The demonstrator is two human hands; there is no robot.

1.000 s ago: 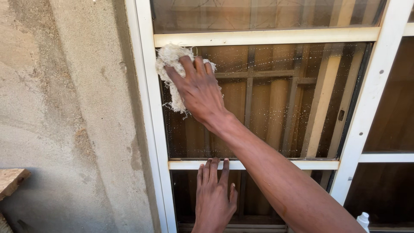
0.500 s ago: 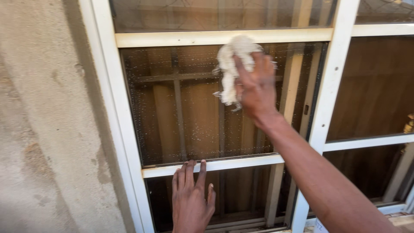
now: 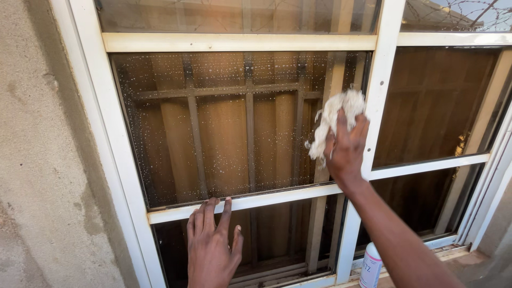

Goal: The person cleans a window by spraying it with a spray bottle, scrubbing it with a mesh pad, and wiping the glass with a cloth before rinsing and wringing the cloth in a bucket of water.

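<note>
My right hand [image 3: 346, 152] presses a ragged white cloth [image 3: 333, 120] against the right side of a wet, droplet-speckled glass pane [image 3: 229, 122]. The pane sits in a cream window frame [image 3: 240, 42]. My left hand [image 3: 212, 245] lies flat with fingers spread on the lower pane, its fingertips touching the horizontal frame bar [image 3: 256, 201]. Brown slats and bars show behind the glass.
A rough grey plaster wall [image 3: 42, 160] borders the window on the left. More panes [image 3: 426, 101] continue to the right of a vertical frame post. A white plastic bottle [image 3: 370, 266] stands on the sill at the bottom right.
My right hand has swept the cloth from the pane's top left across to its right side and lower down. The left hand has stayed on the lower pane.
</note>
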